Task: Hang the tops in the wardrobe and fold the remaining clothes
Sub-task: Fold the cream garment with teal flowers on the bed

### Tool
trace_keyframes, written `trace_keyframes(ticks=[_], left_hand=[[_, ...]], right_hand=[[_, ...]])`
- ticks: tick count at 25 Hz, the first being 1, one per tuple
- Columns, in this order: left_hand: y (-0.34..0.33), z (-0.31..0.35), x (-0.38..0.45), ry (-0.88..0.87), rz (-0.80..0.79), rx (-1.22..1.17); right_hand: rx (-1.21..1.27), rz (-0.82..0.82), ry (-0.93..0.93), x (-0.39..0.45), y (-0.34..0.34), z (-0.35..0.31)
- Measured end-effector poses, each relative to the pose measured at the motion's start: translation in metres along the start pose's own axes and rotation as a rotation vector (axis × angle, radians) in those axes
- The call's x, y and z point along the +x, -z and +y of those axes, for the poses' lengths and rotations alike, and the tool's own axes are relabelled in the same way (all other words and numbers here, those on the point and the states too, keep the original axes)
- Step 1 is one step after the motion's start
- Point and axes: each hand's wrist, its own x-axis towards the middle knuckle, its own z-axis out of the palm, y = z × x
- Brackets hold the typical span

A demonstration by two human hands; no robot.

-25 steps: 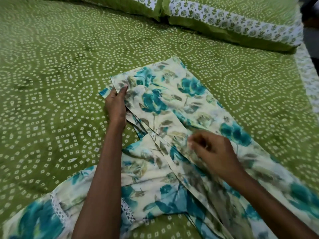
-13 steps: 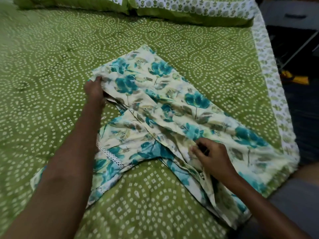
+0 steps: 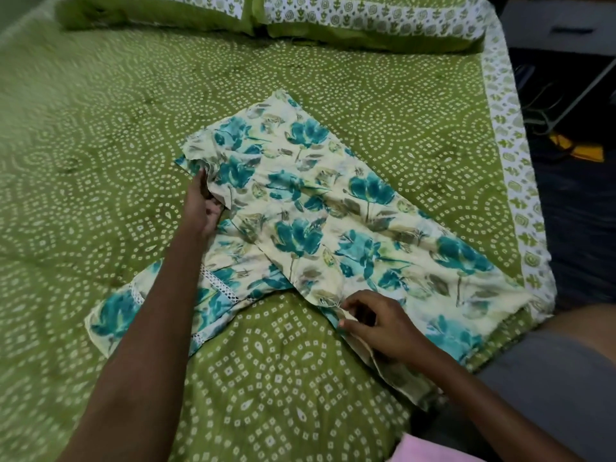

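Since a second ago the cream cotton garment with teal flowers (image 3: pixel 320 208) lies flatter on the green dotted bed (image 3: pixel 100 128); left grip (image 3: pixel 203 208) pinches its far corner, right grip (image 3: pixel 373 321) its near edge, ready for folding.

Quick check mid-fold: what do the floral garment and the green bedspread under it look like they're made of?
Floral garment: looks like thin woven cotton or rayon, matte; it lies flat, creases softly and has white lace strips near the hem. Green bedspread: likely printed cotton, matte, with shallow dimples that suggest light quilting. The exact fibre of either cannot be told from the picture.
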Motion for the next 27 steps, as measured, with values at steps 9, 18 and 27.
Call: trace_keyframes(ticks=[9,18,27], left_hand=[[-0.038,-0.099,-0.194,-0.661,0.033,0.985],[-0.041,-0.239,-0.308,-0.928,-0.514,1.624],[-0.060,-0.241,-0.322,-0.955,-0.308,1.602]], right_hand=[[0.242,-0.130,-0.221,-0.006,0.045,0.027],[-0.448,-0.440,0.173,-0.037,0.140,0.077],[-0.920,-0.196,0.518,-0.044,0.169,0.105]])
